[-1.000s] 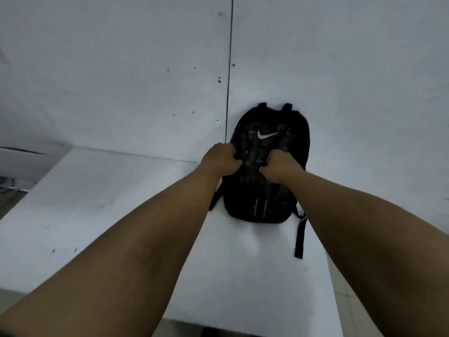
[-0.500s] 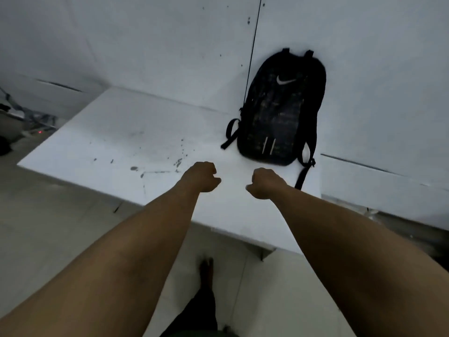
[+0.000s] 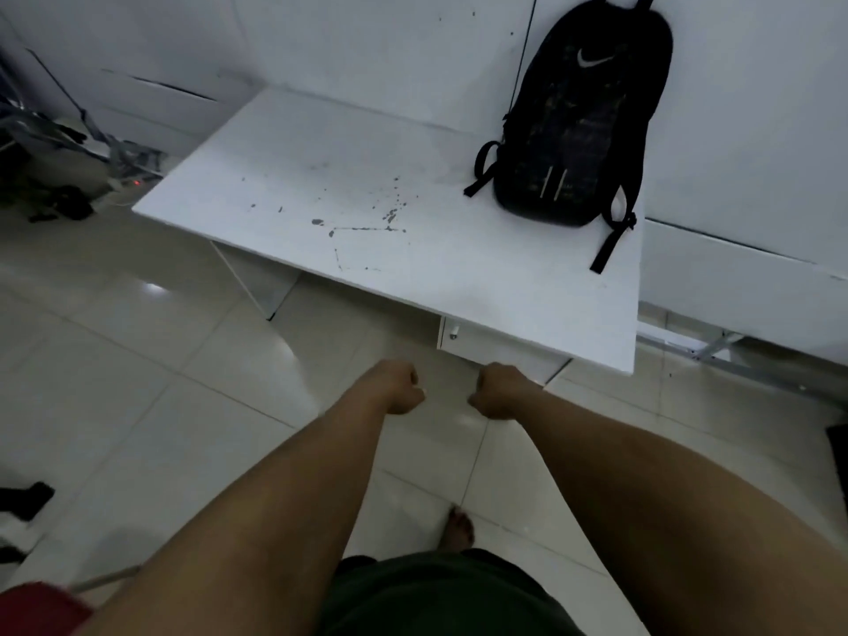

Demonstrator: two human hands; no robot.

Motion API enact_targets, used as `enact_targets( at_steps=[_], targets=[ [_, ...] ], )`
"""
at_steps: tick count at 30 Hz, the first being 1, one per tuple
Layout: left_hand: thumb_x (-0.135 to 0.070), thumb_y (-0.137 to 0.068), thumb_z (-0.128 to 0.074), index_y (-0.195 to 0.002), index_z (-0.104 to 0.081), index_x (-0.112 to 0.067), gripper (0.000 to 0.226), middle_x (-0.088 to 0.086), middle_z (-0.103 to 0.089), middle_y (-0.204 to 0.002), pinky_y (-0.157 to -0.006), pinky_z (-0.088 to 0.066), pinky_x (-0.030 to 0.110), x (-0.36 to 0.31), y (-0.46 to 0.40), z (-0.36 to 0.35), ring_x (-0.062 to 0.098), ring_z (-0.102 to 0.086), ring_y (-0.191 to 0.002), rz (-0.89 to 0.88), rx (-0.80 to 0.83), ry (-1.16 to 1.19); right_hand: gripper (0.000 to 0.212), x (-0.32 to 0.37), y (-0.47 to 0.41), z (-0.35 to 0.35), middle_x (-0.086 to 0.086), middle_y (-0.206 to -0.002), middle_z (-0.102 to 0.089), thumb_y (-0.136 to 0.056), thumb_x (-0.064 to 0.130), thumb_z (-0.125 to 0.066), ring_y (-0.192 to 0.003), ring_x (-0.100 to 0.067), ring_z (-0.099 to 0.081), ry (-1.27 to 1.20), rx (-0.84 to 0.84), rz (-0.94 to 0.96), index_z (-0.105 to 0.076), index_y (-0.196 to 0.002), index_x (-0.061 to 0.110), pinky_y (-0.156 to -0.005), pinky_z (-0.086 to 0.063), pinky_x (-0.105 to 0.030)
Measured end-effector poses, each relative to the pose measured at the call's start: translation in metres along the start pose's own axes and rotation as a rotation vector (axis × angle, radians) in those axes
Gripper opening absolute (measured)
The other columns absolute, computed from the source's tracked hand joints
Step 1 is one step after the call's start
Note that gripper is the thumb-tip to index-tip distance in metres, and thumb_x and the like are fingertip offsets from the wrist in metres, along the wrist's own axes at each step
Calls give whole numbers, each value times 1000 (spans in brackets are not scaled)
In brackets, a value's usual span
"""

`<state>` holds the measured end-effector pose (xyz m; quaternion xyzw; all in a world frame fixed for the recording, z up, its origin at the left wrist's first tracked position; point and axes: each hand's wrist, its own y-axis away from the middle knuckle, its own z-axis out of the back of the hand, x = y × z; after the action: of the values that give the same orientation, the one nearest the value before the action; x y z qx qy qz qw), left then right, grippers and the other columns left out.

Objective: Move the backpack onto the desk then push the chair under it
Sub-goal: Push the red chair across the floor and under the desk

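Observation:
A black backpack [image 3: 583,126] with a white swoosh stands upright on the white desk [image 3: 376,190], at its back right, leaning against the wall. One strap hangs over the desk's right edge. My left hand [image 3: 397,387] and my right hand [image 3: 498,390] are both fisted and hold nothing. They hover over the floor in front of the desk's near edge, well short of the backpack. A red shape [image 3: 39,608] with a pale metal rod sits at the bottom left corner; I cannot tell whether it is the chair.
The desk top is stained with dark specks. Under its right side hangs a small white drawer unit [image 3: 486,344]. Cables and dark clutter [image 3: 69,176] lie on the floor at the left. Glossy tiles cover the floor; my bare foot [image 3: 461,530] shows below.
Both hands let go of the backpack and pulled back from the desk, fists still closed. The view dropped and backed away, so the floor and desk front now show.

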<state>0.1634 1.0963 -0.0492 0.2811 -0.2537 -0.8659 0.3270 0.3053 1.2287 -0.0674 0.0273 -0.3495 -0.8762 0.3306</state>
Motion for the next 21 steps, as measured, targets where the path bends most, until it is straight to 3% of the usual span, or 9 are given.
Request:
enact_targets(
  at_steps=[5,9,11,15,21],
  targets=[
    [-42,-91,-61,-134,-56,-16,50,10,-50,-142,-97,-42,28,45,53,-52,25,-52,-123,38,113,76,43,26,35,-65,-13,-119,-62,-91,41,-59,-100,-28,-59,-75,95,-24,-62,-114,5,-73,-42,-29],
    [-44,-95,-56,-140,-51,-15,54,8,-45,-147,-103,-40,32,118,102,-94,25,-47,-130,34,226,-27,37,71,75,-130,-13,-116,-65,-93,37,-58,-101,-27,-61,-150,132,-54,-63,-109,5,-74,-45,-29],
    [-44,-96,-53,-142,-48,-13,55,9,-43,-148,-105,-38,33,150,120,-106,26,-44,-132,37,271,-84,40,92,92,-155,-13,-120,-63,-94,37,-56,-107,-29,-59,-163,132,-61,-62,-116,4,-79,-46,-29],
    [-43,-98,-50,-140,-48,-8,55,11,-47,-144,-104,-42,35,208,150,-122,27,-48,-128,89,292,-138,46,131,129,-195,-14,-126,-61,-96,40,-54,-114,-30,-57,-154,145,-34,-59,-123,4,-88,-47,-32],
    [-42,-98,-50,-139,-49,-6,55,12,-50,-142,-103,-44,35,243,190,-144,27,-50,-126,83,270,-105,43,158,175,-231,-13,-114,-65,-96,39,-53,-106,-29,-60,-160,107,-38,-66,-110,1,-90,-51,-36]
  ],
)
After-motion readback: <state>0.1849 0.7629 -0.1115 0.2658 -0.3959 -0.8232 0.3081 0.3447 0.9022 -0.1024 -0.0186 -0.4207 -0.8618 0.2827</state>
